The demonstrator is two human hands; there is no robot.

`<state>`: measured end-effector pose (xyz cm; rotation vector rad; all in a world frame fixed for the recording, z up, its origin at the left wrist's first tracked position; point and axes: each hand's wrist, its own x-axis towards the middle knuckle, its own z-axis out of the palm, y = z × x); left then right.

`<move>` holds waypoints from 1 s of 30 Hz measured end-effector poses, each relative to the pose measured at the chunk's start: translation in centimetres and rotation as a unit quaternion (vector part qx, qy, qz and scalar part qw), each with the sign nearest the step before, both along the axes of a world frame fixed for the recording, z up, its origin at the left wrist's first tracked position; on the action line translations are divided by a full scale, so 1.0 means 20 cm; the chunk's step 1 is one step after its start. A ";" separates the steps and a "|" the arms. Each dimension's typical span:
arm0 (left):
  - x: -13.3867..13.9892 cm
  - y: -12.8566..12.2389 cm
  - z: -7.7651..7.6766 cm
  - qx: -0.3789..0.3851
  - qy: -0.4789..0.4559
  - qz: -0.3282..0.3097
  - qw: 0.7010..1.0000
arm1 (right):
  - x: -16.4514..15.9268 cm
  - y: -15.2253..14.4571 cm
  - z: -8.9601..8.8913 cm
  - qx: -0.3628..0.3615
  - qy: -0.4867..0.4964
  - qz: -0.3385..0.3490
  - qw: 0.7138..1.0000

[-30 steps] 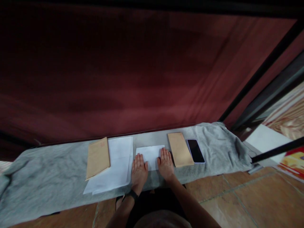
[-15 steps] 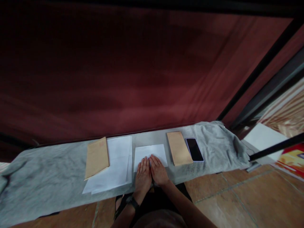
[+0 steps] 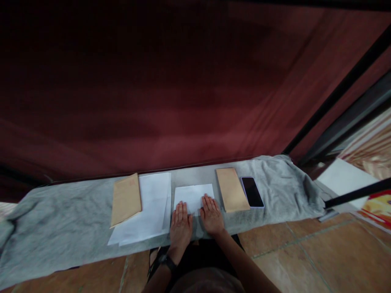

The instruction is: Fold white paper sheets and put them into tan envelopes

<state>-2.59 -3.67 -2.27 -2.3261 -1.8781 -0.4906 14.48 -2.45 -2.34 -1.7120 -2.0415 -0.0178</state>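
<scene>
A white sheet of paper (image 3: 194, 195), which looks folded, lies in front of me on the grey cloth. My left hand (image 3: 181, 228) rests flat on its near left part, fingers stretched out. On its near right part my right hand (image 3: 211, 215) lies flat too, fingers extended. The two hands are apart, with part of the near edge showing between them. To the left are several larger white sheets (image 3: 149, 207), partly under a brown envelope (image 3: 126, 199). Another brown envelope (image 3: 232, 189) lies to the right, beside a phone (image 3: 252, 192) with a dark screen.
The grey cloth (image 3: 67, 224) covers a long narrow surface, with wrinkles at both ends. Behind it rises a dark red panel (image 3: 171, 101). Black bars (image 3: 339, 91) cross on the right. Brown floor tiles (image 3: 342, 252) show below, near a white board (image 3: 345, 179).
My hands were side by side at the middle of the paper. They have slid apart, the left one leftward and the right one rightward, still flat on it.
</scene>
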 end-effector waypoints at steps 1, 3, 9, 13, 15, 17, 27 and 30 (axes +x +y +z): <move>-0.01 0.00 0.00 0.001 -0.002 0.001 1.000 | 0.01 0.00 0.00 0.004 -0.002 -0.003 1.000; -0.02 -0.02 0.00 0.003 -0.002 0.004 1.000 | 0.02 -0.01 0.00 0.009 -0.003 -0.013 1.000; -0.06 -0.10 -0.02 0.010 -0.002 0.008 1.000 | 0.04 -0.03 -0.02 0.006 -0.006 -0.046 0.999; -0.06 -0.16 -0.02 0.002 0.011 -0.002 1.000 | 0.07 -0.04 -0.05 0.011 -0.012 -0.042 0.999; -0.05 -0.17 -0.01 -0.008 0.016 -0.012 1.000 | 0.09 -0.05 -0.06 0.016 -0.015 -0.028 0.999; -0.03 -0.17 -0.01 -0.022 0.019 -0.032 0.999 | 0.11 -0.05 -0.07 0.018 -0.017 -0.015 1.000; 0.18 0.05 0.03 -0.095 0.040 -0.101 0.990 | 0.11 -0.05 -0.05 0.021 -0.018 -0.009 1.000; 0.20 0.14 0.04 -0.109 0.040 -0.102 0.988 | 0.11 -0.06 -0.04 0.035 -0.011 -0.015 0.999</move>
